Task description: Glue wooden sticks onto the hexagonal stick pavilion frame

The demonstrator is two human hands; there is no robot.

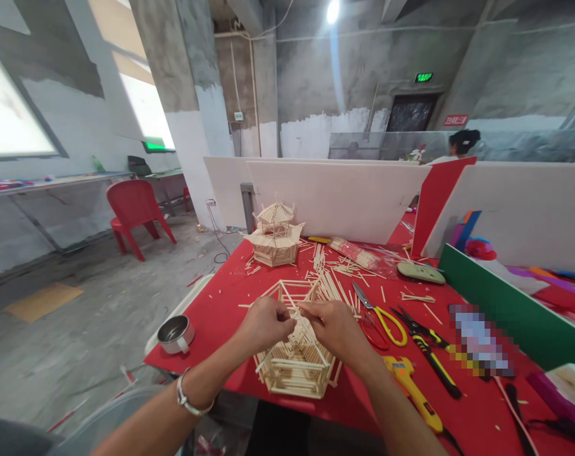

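Both my hands are over the pale wooden stick frame (pixel 294 379) on the red-covered table (pixel 221 323): left hand (pixel 267 324) curled, fingertips pinched together, right hand (pixel 332 324) half-open, fingers bent inward; whether either grips a stick, I can't tell.

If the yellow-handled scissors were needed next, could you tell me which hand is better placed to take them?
Likely the right hand: the scissors lie close by on its side, while the left hand would have to reach across it.
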